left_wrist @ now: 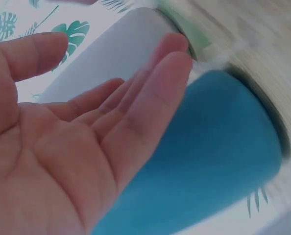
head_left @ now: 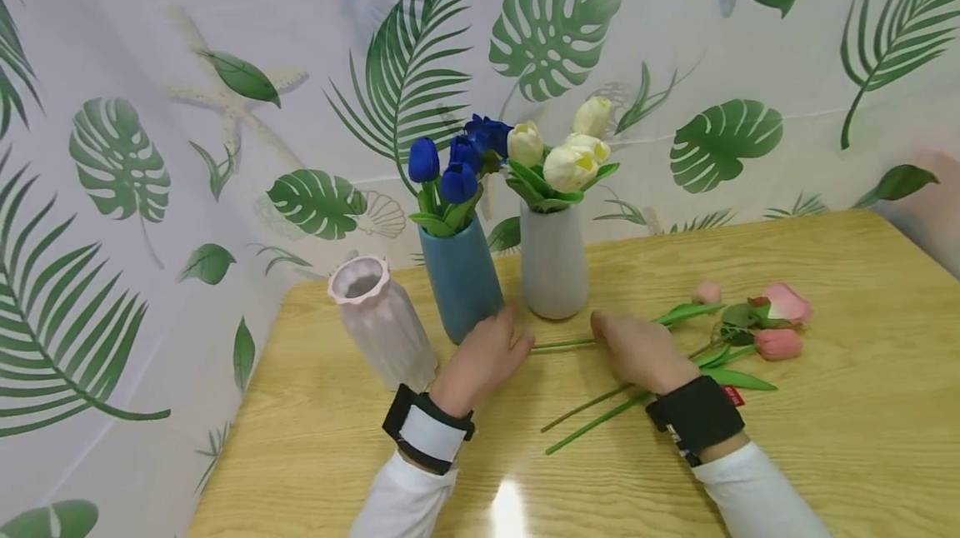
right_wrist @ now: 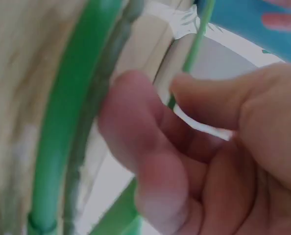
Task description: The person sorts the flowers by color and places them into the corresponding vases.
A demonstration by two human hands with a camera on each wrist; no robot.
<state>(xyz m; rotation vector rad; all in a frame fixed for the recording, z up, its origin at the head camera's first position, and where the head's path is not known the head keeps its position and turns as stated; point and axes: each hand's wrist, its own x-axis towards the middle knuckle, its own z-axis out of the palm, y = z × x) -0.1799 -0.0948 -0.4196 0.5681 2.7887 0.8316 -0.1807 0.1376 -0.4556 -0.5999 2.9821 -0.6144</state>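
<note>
Between thumb and fingers my right hand (head_left: 643,351) pinches the green stem (right_wrist: 198,44) of a pink flower (head_left: 707,294), low over the table. My left hand (head_left: 483,359) holds nothing; its fingers are extended in the left wrist view, in front of the blue vase (left_wrist: 199,152). Whether it touches that vase I cannot tell. Blue flowers (head_left: 458,182) stand in the blue vase, and cream tulips (head_left: 570,167) fill the white vase (head_left: 553,267) beside it. A pale pink vase (head_left: 386,334) with a scalloped rim holds no flowers.
Two more pink flowers, a tulip (head_left: 778,344) and a rose-like bloom (head_left: 787,305), lie on the wooden table (head_left: 847,438), their stems passing beneath my right hand. A leaf-printed cloth (head_left: 637,38) hangs behind the table.
</note>
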